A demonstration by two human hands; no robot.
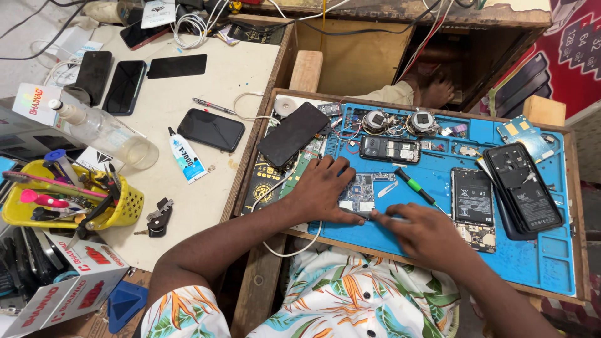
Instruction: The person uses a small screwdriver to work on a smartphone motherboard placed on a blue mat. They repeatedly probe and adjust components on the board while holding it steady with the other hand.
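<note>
board: a small circuit board [362, 191] lies flat near the middle of the blue work mat [532, 263], bare side up so its parts can be reached.
left hand: the left hand [325, 188] lies spread over the board's 9 o'clock edge, fingers pressing down, seemingly to pin it.
right hand: the right hand [426, 236], at 4 o'clock, pinches a thin tool, tip at the board's lower edge.
nearby: green-handled screwdriver [414, 186] at 3 o'clock; opened phone [474, 206] beyond it; keypad phone [389, 149] at 12 o'clock.

Bare blue mat [438, 181] between screwdriver [413, 186] and opened phone [472, 203].
</note>
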